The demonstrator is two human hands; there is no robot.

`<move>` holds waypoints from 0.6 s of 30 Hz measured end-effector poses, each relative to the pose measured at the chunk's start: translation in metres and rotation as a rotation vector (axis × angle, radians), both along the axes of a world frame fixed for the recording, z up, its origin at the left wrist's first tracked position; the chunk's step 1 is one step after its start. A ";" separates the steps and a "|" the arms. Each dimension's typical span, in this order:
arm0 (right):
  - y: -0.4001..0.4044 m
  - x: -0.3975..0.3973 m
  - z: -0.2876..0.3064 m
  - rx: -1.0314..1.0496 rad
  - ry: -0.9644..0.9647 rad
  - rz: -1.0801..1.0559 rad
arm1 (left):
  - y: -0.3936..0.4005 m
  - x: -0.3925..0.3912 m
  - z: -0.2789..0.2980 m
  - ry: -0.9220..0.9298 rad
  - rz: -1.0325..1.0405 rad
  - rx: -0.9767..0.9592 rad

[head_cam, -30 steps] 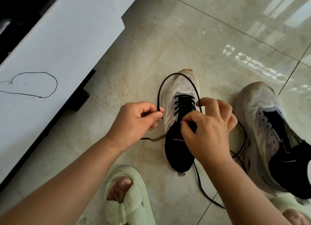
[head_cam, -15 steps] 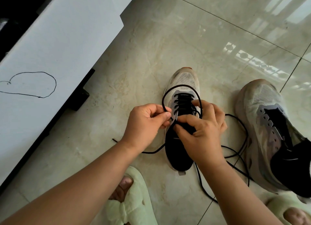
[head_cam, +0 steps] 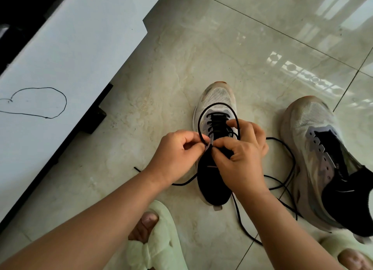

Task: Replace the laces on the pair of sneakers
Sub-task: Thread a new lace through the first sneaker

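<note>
Two hands work the near sneaker point(head_cam: 217, 100): left hand point(head_cam: 177, 154) pinches the black lace point(head_cam: 218, 106) loop, right hand point(head_cam: 240, 158) grips the eyelets. Slack tails on the tiled floor point(head_cam: 201, 47) may snag, pulling the loop free.

Sneaker under the hands point(head_cam: 217, 97): white mesh toe, faint orange-tan tint at the tip, grey overlay round the eyelets, black tongue and collar with one thin pale line across. Lace point(head_cam: 219, 105): black throughout, loop and loose ends alike. Second sneaker point(head_cam: 314, 124): off-white mesh toe, grey eyelet panel dotted with small holes, side streaked tan and grey, black collar. Slippers point(head_cam: 161, 247): pale green, fluffy. Floor tiles point(head_cam: 181, 57): beige, marble-veined, glossy, thin dark grout lines. Board point(head_cam: 80, 47): white, dark edge, thin black line drawn in a closed loop
</note>
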State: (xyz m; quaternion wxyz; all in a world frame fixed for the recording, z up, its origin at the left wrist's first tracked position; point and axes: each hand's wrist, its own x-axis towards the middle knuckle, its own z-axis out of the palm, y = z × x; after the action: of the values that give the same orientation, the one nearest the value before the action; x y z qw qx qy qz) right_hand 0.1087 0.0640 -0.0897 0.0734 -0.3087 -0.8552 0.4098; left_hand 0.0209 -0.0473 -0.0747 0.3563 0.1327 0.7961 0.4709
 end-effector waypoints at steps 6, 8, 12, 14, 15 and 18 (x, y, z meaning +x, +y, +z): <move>-0.002 -0.007 0.007 -0.010 -0.003 0.037 | -0.001 0.017 -0.006 0.249 -0.070 -0.119; 0.000 -0.002 0.014 -0.003 0.003 0.029 | -0.001 0.018 -0.007 0.306 -0.033 -0.120; 0.011 0.018 0.026 0.008 0.077 -0.045 | -0.005 0.009 -0.008 0.445 -0.033 -0.184; 0.021 0.028 0.031 -0.002 0.066 -0.153 | -0.005 0.005 -0.007 0.502 -0.059 -0.221; 0.025 0.031 0.032 -0.039 0.075 -0.218 | -0.004 0.004 -0.006 0.516 -0.066 -0.236; 0.035 0.029 0.038 -0.418 0.263 -0.367 | -0.004 0.004 -0.008 0.535 -0.093 -0.257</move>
State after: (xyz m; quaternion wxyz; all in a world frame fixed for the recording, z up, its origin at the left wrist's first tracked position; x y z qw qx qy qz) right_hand 0.1380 0.0986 -0.0516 0.1908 -0.4107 -0.6655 0.5934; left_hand 0.0249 -0.0512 -0.0826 0.1691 0.2424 0.9077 0.2978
